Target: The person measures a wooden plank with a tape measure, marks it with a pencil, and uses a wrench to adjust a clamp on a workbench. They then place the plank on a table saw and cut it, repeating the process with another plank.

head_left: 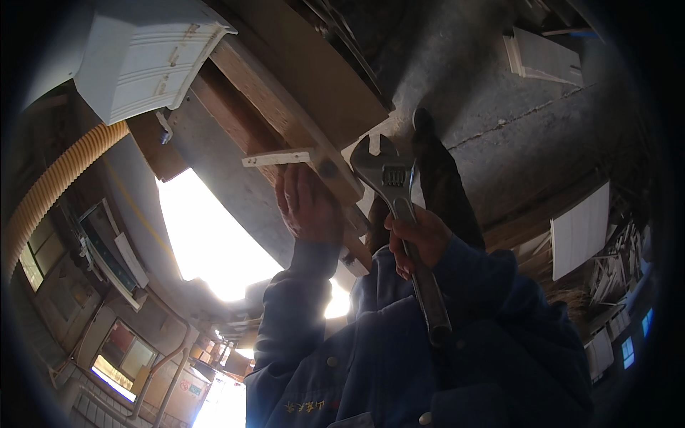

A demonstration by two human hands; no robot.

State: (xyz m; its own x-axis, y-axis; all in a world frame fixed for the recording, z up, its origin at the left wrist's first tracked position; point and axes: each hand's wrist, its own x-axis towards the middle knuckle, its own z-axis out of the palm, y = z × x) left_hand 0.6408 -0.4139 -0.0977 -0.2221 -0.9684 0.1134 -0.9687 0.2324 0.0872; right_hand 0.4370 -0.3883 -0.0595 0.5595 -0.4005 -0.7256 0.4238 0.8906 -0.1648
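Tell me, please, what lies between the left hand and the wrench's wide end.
In the head view, a wooden beam end lies between the left hand and the wide end of the wrench.

We see the right grip [421,239] wrapped around an adjustable wrench [404,209], jaws beyond it. We mark the left grip [310,207] at the wooden beam [285,118], pale strip [275,158] just past its fingers; yellow ribbed hose [68,175] well left.
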